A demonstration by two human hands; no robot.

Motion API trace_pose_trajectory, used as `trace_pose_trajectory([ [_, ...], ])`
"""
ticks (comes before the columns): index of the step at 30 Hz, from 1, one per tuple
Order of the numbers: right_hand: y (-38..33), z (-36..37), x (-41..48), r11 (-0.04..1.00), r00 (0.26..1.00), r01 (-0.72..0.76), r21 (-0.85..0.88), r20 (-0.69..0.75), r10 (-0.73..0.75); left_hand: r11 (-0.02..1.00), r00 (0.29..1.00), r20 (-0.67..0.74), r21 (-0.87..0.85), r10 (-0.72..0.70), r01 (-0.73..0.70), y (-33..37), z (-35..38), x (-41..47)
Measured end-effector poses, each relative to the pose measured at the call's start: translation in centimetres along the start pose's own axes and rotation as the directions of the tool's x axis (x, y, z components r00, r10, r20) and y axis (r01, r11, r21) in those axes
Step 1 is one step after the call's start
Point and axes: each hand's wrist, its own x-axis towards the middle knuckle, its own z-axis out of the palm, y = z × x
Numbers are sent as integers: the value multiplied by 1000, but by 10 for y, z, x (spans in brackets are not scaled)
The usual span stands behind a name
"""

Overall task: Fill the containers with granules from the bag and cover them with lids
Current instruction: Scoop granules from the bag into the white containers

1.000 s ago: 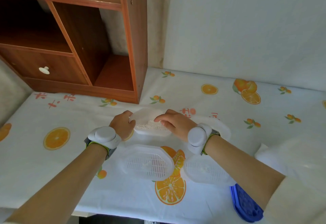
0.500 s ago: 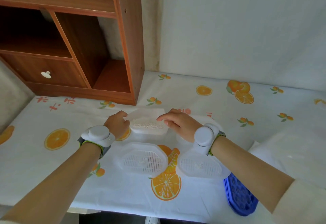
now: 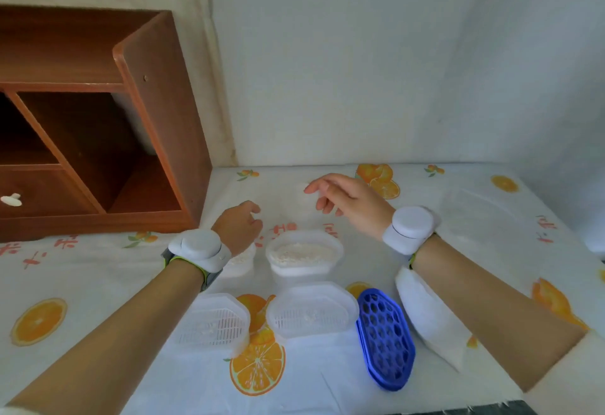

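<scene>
Two white tubs of pale granules stand side by side: the right tub (image 3: 302,252) is in full view, the left tub (image 3: 243,259) is half hidden behind my left wrist. Both hands hover above and beyond them, touching nothing. My left hand (image 3: 240,223) has loosely curled fingers with nothing in them. My right hand (image 3: 348,200) is raised with its fingers spread. Nearer me lie two white slotted lids (image 3: 214,324) (image 3: 311,313). The white bag (image 3: 425,313) lies at the right under my right forearm.
A stack of blue honeycomb lids (image 3: 384,337) lies between the right white lid and the bag. A brown wooden cabinet (image 3: 157,113) stands at the back left on the orange-print tablecloth (image 3: 98,283). A wall closes the back.
Both hands held a granule tub between them; it now stands on the table and the hands have let go and lifted. The camera has tilted up and to the right.
</scene>
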Motion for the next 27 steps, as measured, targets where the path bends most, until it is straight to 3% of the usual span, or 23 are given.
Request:
trace_pose_trajectory([
  [4, 6, -54, -26, 1000, 976, -21, 23, -215, 26, 995, 993, 65, -40, 95, -92, 58, 20, 5],
  [9, 16, -113, -67, 999, 863, -42, 10, -503, 41, 961, 953, 146, -120, 263, -247, 129, 51, 1],
  [12, 23, -136, -85, 993, 813, -93, -69, -582, 36, 934, 924, 195, -211, 328, -287, 160, 66, -3],
  [14, 29, -145, -96, 983, 813, -146, -115, -579, 53, 922, 903, 240, -244, 356, -299, 179, 76, -8],
  [16, 33, -144, -101, 951, 872, -208, -228, -485, 74, 917, 889, 264, -245, 375, -314, 189, 83, -12],
  [18, 40, -140, -103, 863, 931, -315, -396, -305, 200, 921, 874, 300, -200, 382, -334, 195, 90, -13],
  [21, 54, -128, -98, 673, 923, -358, -648, -138, 359, 928, 866, 334, -135, 372, -347, 196, 97, -12],
  [23, 63, -122, -95, 567, 915, -327, -756, -103, 390, 923, 863, 327, -132, 385, -362, 198, 99, -14],
  [27, 73, -125, -95, 396, 876, -365, -842, -167, 453, 901, 852, 294, -115, 434, -419, 204, 98, -18],
])
